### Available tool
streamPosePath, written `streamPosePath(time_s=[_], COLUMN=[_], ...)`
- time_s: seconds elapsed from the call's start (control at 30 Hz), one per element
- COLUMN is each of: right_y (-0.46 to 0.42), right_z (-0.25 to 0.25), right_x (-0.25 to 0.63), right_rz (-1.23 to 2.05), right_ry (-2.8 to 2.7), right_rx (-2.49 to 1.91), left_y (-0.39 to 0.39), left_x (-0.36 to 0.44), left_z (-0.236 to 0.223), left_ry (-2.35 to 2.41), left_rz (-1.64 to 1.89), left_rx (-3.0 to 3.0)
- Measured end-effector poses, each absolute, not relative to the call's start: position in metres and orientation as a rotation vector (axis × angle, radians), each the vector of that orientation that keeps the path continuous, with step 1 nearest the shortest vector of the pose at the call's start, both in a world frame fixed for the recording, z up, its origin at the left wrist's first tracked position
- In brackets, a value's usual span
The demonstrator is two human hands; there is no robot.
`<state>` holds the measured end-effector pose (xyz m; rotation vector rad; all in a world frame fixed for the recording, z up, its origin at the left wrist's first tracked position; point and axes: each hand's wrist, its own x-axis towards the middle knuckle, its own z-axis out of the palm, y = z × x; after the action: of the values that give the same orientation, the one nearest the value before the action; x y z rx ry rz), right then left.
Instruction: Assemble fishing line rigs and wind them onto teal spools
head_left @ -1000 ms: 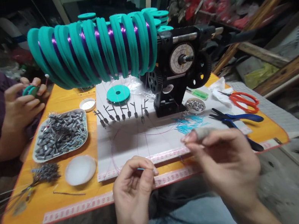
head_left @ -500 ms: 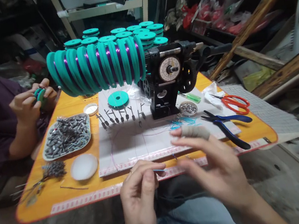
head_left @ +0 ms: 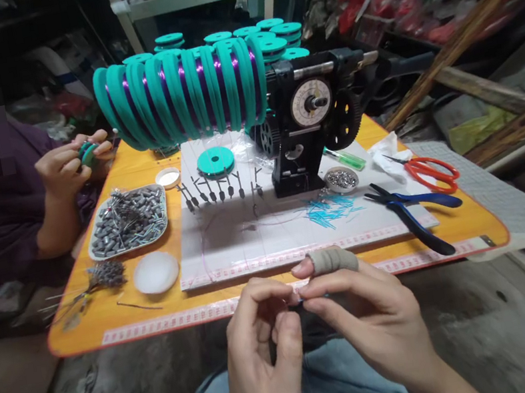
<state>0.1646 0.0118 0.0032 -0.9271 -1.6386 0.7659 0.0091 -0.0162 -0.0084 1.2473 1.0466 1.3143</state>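
My left hand [head_left: 269, 351] is closed, with thumb and fingertips drawn together in front of the table edge. Its fingertips meet those of my right hand [head_left: 380, 318], which is also pinched. A tiny thin blue piece [head_left: 300, 299] shows between the two hands, mostly covered by the fingers. A grey wrap [head_left: 332, 261] covers part of a finger on my right hand. Beyond my hands, a white board [head_left: 231, 249] carries a scatter of thin blue pieces [head_left: 331, 210], fine purple line and a row of grey sinkers [head_left: 221, 195] on lines.
A black winding machine [head_left: 303, 121] bears a row of teal spools [head_left: 184, 95]. Blue-handled pliers [head_left: 407, 211], orange scissors [head_left: 434, 173] and a dish of metal bits [head_left: 341, 178] lie right. A tray of grey sinkers [head_left: 127, 220] stands left. A co-worker's hands [head_left: 62, 167] hold a teal spool.
My right hand has come in from the right, and its spread fingers have closed against my left fingertips. The view has shifted, so the table appears slightly higher and further right.
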Motion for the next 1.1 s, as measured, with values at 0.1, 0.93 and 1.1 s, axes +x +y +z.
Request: streamPosePath(time_s=[0.1,0.93,1.1], right_y=[0.01,0.009,0.013], right_z=[0.001,0.002,0.006], right_x=[0.165,0.168,0.168], right_rz=[0.834,1.028,1.061], right_ry=[-1.615,-1.575,-1.573], right_rx=[-0.943,-1.033,-1.045], left_y=[-0.019,-0.007,-0.002], left_x=[0.009,-0.006,-0.01], left_z=[-0.013,-0.02,-0.019], left_ry=[1.072,1.136,1.168], left_rz=[1.356,1.505,1.507], left_rx=[1.249,1.946,2.128])
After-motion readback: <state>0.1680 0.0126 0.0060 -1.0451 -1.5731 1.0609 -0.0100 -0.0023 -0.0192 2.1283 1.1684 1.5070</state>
